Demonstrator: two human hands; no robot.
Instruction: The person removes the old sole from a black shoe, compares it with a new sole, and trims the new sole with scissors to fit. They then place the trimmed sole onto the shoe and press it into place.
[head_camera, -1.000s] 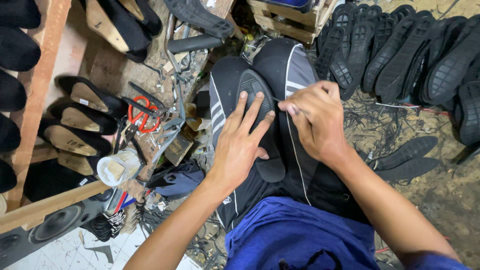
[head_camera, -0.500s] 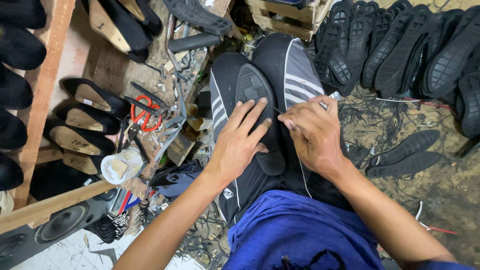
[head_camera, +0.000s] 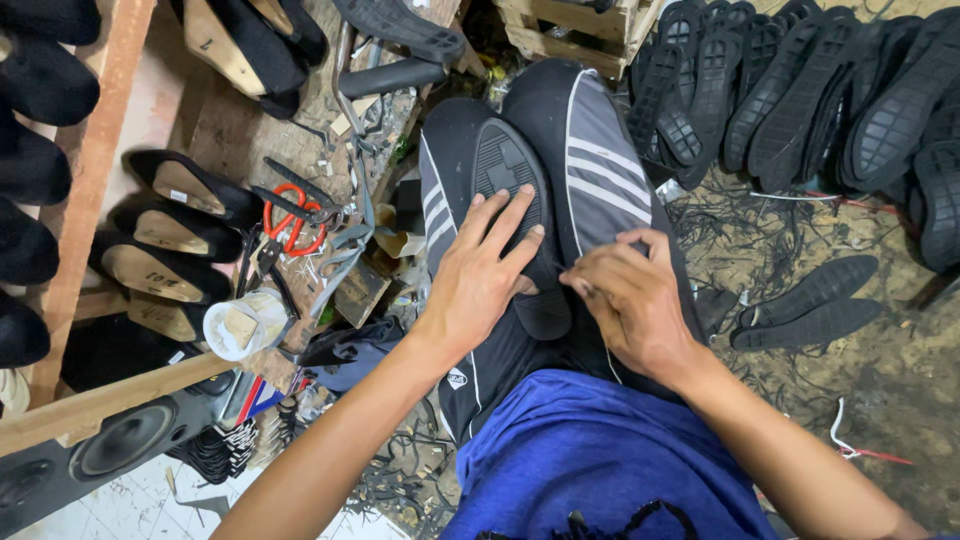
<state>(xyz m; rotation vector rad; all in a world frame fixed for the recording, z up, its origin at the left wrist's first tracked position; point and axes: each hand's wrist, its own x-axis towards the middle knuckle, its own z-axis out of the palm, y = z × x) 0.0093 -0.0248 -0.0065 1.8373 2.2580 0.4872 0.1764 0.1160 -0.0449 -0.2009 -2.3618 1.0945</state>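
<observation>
**Black sole held on lap, both hands on it**

Left hand (head_camera: 485, 275): fingers spread, palm flat on a black rubber shoe sole (head_camera: 515, 200) that lies tread-up along the person's thighs. Right hand (head_camera: 635, 300): fingertips pinched together at the sole's right edge; whatever they pinch is too small to make out. The sole's heel end is partly hidden under the left palm.

Sole: dark, with a rectangular block tread pattern near the toe, rounded heel end. It rests on black track trousers (head_camera: 590, 160) with grey stripes.

Surroundings: dirt floor (head_camera: 900, 370) strewn with black rubber trimmings. A row of black outsoles (head_camera: 800, 90) stands upper right, cut off by the frame edge; two flat insoles (head_camera: 810, 300) lie apart on the floor. Red-handled scissors (head_camera: 290, 220) sit left, near black shoe uppers on lasts (head_camera: 160, 230).
</observation>
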